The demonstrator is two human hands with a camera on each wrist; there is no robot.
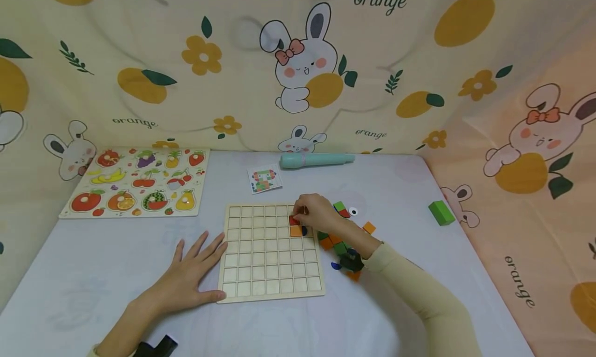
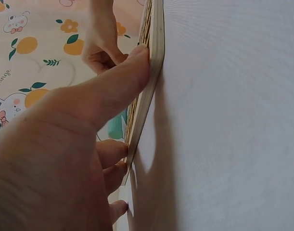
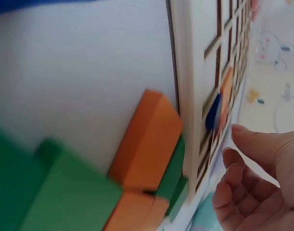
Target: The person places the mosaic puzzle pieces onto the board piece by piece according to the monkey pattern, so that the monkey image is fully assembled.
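A wooden grid board [image 1: 265, 253] lies in the middle of the table. My left hand [image 1: 188, 277] is spread along its left edge, thumb at the near corner and fingertips farther up; the left wrist view shows the thumb on the board's rim [image 2: 154, 72]. At the upper right cells, my right hand [image 1: 316, 213] is bent over a red tile [image 1: 294, 221], fingertips right beside it. An orange tile [image 1: 296, 232] and a dark blue piece [image 1: 304, 231] sit just below. In the right wrist view a gap shows between thumb and fingers [image 3: 228, 177], with nothing visible in it.
Loose green blocks [image 1: 340, 249], orange blocks [image 1: 326, 243] and blue pieces lie right of the board, partly under the right forearm. Behind it are a patterned card [image 1: 264, 179] and a teal pen-like object [image 1: 316, 160]. A fruit puzzle board [image 1: 144, 183] lies left, a green block [image 1: 441, 212] right.
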